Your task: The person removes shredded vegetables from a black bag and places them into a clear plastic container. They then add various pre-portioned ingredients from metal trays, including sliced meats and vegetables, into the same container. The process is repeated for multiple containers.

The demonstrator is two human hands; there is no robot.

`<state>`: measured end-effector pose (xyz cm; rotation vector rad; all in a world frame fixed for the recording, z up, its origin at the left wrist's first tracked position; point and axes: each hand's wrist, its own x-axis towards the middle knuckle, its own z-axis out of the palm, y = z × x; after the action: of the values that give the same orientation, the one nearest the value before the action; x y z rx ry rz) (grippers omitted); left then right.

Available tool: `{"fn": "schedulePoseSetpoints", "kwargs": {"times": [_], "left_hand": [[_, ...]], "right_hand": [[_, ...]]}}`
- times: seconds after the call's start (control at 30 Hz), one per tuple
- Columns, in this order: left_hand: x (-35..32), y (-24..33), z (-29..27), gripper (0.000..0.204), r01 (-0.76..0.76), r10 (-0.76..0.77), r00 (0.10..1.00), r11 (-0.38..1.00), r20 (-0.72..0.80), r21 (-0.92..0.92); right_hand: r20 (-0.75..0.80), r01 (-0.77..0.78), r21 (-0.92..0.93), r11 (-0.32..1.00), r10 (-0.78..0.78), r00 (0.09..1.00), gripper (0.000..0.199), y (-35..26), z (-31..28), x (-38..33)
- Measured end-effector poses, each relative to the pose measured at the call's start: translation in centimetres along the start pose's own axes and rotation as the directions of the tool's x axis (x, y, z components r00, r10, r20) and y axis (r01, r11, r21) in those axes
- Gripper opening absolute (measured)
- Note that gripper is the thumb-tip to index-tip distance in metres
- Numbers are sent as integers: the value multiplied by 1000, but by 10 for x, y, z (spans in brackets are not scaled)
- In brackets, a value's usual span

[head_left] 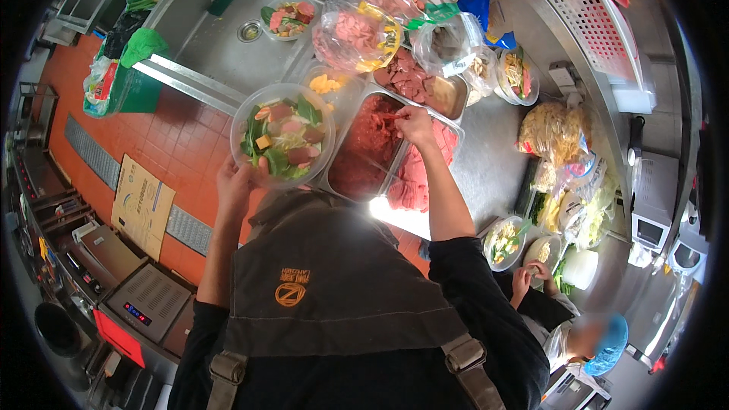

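Observation:
My left hand [241, 182] grips the near rim of a round clear plastic bowl [282, 135], which holds leafy greens, pale shreds, an orange-yellow cube and slices of meat. Over a deep metal pan [364, 152] of dark red raw meat, my right hand [414, 124] is closed in a pinch on a strip of red meat [389, 115]. Beside that pan stands another with pinkish-red meat slices [414, 175], below my right wrist. Farther back, a third pan contains brownish-red slices [406, 80]. Orange-yellow pieces [325, 83] lie in a container behind the bowl.
A steel sink [228, 68] at the far left has another filled bowl [288, 18] in it. Bags of meat [355, 34] crowd behind the pans. On the right, a co-worker's hands [531, 277] are at a bowl. Cardboard [143, 209] lies on the red tiled floor.

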<state>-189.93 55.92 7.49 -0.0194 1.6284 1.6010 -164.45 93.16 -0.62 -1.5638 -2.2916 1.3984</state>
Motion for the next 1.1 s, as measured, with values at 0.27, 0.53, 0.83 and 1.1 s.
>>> {"fn": "schedulePoseSetpoints", "kwargs": {"times": [0.27, 0.53, 0.83, 1.1], "left_hand": [[6, 3, 14, 39, -6, 7, 998, 1000, 56, -27], [15, 0, 20, 35, -4, 6, 994, 1000, 112, -18], [18, 4, 43, 37, -38, 44, 991, 998, 124, -52], [25, 3, 59, 43, -50, 47, 981, 999, 190, 15]], "right_hand": [[-25, 176, -510, 842, -219, 975, 14, -11, 58, -14], [170, -178, 298, 938, 131, 977, 11, -8, 17, -15], [213, -139, 505, 852, 33, 977, 14, -64, -46, -47], [280, 96, 634, 768, -344, 896, 11, -157, -59, -92]]}}
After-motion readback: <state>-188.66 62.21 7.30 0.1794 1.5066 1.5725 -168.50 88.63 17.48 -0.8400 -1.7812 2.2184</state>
